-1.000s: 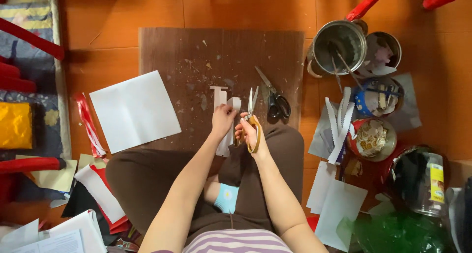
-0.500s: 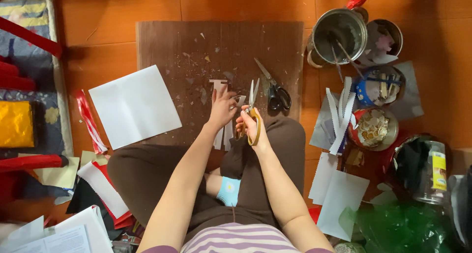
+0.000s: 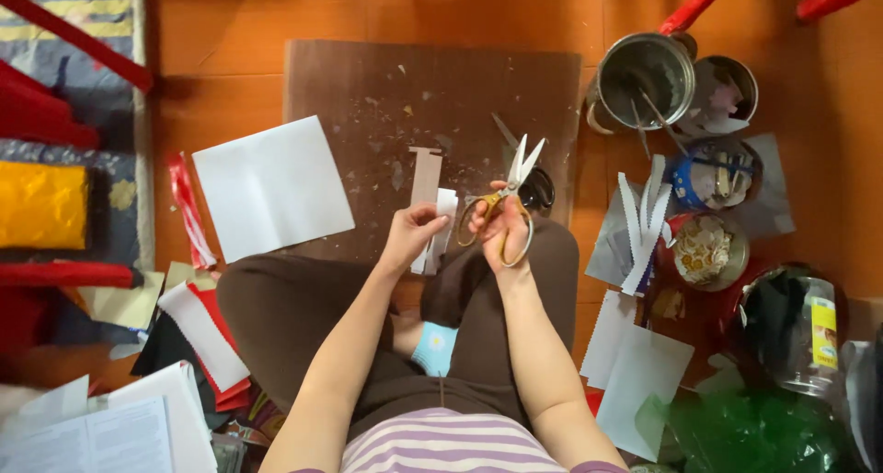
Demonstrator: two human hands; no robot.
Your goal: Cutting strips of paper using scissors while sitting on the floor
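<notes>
From the head view, we see our left hand [image 3: 411, 237] pinching a narrow white paper strip [image 3: 441, 227] near its lower end, above our lap and just past the near edge of the brown board [image 3: 368, 87] that lies on the floor. Our right hand [image 3: 501, 229] is curled through the loops of the gold-handled scissors [image 3: 501, 202], blades parted and pointing away from us toward the board's right side. The strip looks thin and light; we judge it will flop and curl if held far from the cut, so the pinch belongs close beside the blades, with the fingers kept clear of them. It should tear easily if tugged. The scissors are stiff and hard, and their loops give the sure hold.

A second pale strip [image 3: 425, 174] lies flat on the board just beyond our hands. A white sheet [image 3: 271, 188] overlaps the board's near left corner. Metal tins [image 3: 644, 78] stand off the board's far right corner, with cut white strips [image 3: 644, 220] beside them on the floor.
</notes>
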